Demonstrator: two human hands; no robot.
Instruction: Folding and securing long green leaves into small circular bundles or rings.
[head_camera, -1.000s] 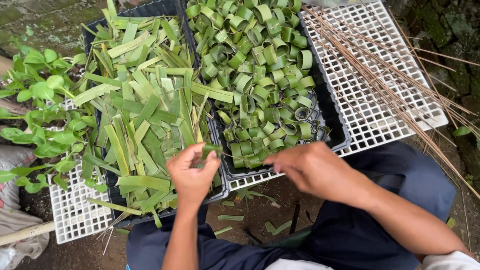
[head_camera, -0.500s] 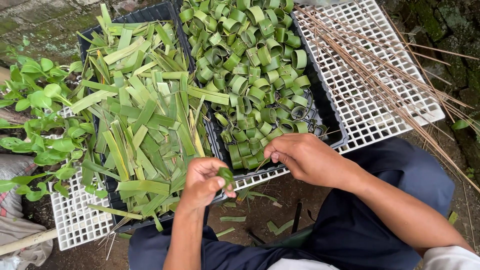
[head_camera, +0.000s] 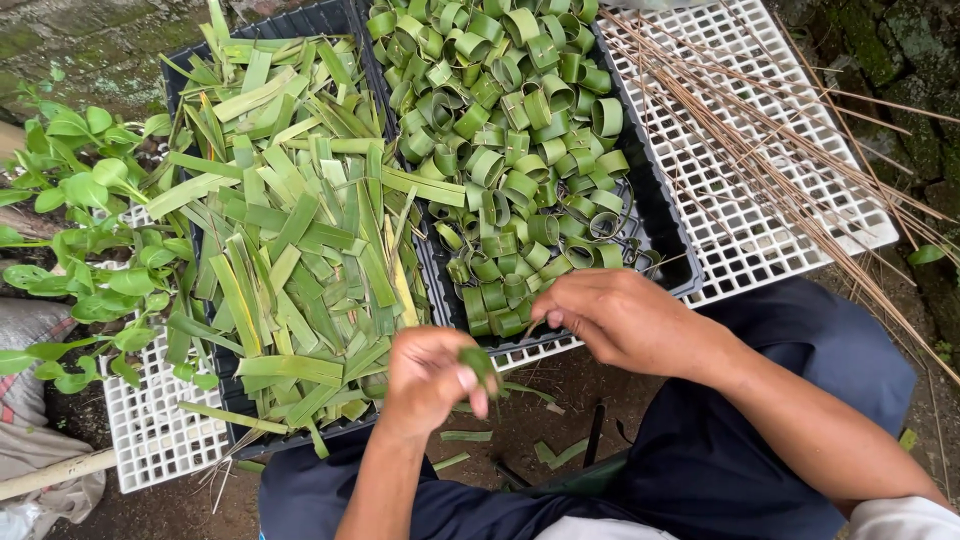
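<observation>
While left hand (head_camera: 430, 378) pinches leaf strip (head_camera: 478, 362), black tray (head_camera: 660, 215) nearby

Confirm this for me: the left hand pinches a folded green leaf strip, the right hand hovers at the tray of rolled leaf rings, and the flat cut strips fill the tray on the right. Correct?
Not quite. In the head view the flat cut strips fill the left tray; the rolled leaf rings fill the right one. The left hand does pinch a leaf strip, with the right hand at the ring tray.

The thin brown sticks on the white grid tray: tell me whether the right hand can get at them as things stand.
Probably yes. The right hand sits at the near edge of the tray of leaf rings, and the sticks lie uncovered just beyond on the white grid tray.
</observation>
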